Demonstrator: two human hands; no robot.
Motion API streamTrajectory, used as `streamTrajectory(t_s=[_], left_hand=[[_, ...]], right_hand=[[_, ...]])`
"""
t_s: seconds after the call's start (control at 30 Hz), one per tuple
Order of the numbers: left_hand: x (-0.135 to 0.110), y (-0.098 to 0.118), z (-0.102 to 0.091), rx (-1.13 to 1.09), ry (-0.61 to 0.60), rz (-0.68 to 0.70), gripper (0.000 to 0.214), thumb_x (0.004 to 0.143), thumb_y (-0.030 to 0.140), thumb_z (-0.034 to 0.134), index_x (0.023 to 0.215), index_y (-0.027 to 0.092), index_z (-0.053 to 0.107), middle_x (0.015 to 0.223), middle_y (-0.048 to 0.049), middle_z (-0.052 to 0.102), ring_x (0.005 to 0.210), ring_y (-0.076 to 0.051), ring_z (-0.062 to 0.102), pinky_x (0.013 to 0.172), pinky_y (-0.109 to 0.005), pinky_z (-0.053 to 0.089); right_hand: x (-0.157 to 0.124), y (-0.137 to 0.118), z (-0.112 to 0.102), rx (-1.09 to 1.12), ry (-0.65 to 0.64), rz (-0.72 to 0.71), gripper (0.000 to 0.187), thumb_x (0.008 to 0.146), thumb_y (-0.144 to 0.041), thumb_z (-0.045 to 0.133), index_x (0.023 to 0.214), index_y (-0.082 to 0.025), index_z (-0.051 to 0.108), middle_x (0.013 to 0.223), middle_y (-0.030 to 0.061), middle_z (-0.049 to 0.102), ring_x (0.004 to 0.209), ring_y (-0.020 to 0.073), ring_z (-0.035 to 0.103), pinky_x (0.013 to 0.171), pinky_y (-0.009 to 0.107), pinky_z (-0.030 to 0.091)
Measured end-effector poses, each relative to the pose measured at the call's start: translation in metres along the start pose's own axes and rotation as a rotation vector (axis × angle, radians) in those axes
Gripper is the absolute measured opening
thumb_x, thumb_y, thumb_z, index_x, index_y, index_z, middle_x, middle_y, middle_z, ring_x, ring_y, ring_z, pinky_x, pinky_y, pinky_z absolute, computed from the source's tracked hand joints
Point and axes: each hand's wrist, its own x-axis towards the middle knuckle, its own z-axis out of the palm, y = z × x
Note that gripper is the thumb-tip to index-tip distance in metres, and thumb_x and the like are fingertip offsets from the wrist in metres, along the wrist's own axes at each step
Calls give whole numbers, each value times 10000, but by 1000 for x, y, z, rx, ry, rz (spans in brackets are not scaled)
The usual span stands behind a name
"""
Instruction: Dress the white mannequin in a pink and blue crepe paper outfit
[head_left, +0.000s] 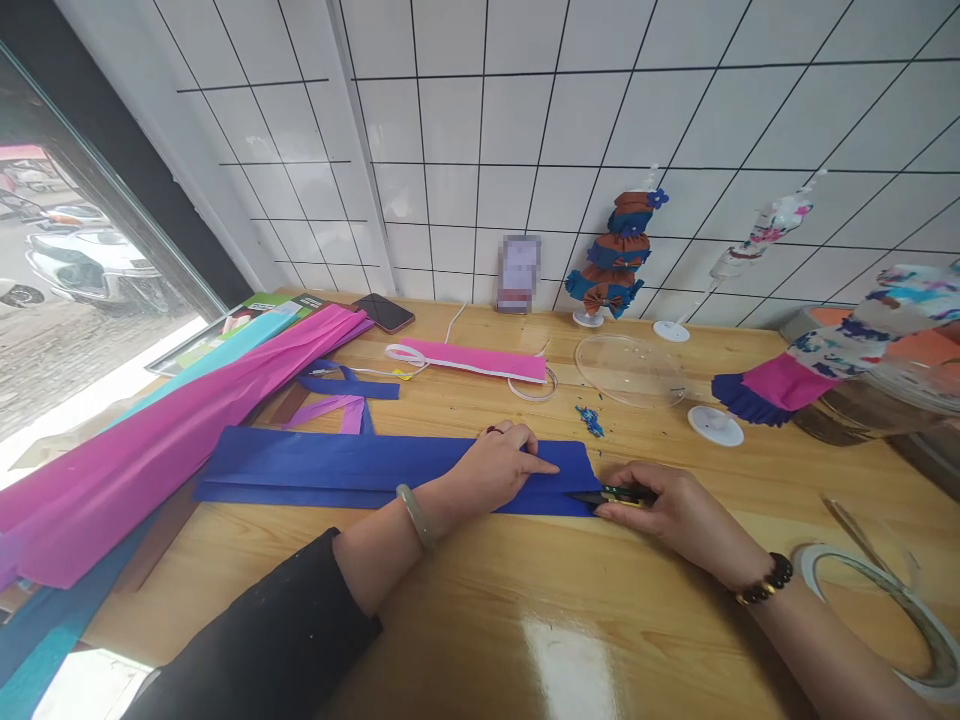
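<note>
A long folded strip of dark blue crepe paper [337,467] lies flat on the wooden table [480,590]. My left hand [499,468] rests on its right end, palm down, index finger stretched out along the paper. My right hand [671,512] is closed on small black snips [611,495], whose tip meets the strip's right edge just below my left index finger.
Pink and teal paper sheets [150,450] lie at the left. Blue and purple scraps [345,395], a pink strip [480,360], a phone [383,312], a clear lid [630,370], paper-dressed figures on stands [615,255] and a tape roll [885,600] surround the work spot.
</note>
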Motion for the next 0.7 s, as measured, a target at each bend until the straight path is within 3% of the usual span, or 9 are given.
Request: streamTrajectory(t_s=[0.17, 0.5, 0.7], left_hand=[[0, -1, 1, -5, 4, -1, 325, 887, 194, 438, 1053, 361, 662, 1033, -40, 502, 951, -160, 456, 857, -314, 378], [0, -1, 1, -15, 15, 7, 330, 883, 186, 434, 1047, 354, 666, 1020, -38, 505, 941, -160, 456, 849, -310, 375], [0, -1, 2, -17, 19, 6, 324, 891, 200, 429, 1046, 358, 665, 1022, -36, 503, 941, -157, 452, 841, -305, 375]], right_hand=[[-1, 1, 2, -18, -6, 21, 338, 750, -548, 598, 795, -213, 618, 788, 29, 678, 719, 187, 612, 651, 300, 483], [-2, -2, 2, -21, 2, 14, 329, 756, -547, 590, 762, -218, 606, 740, 11, 668, 672, 170, 598, 603, 278, 460], [-2, -2, 3, -21, 64, -18, 333, 736, -563, 594, 714, -233, 624, 692, 8, 663, 617, 166, 585, 548, 269, 451]])
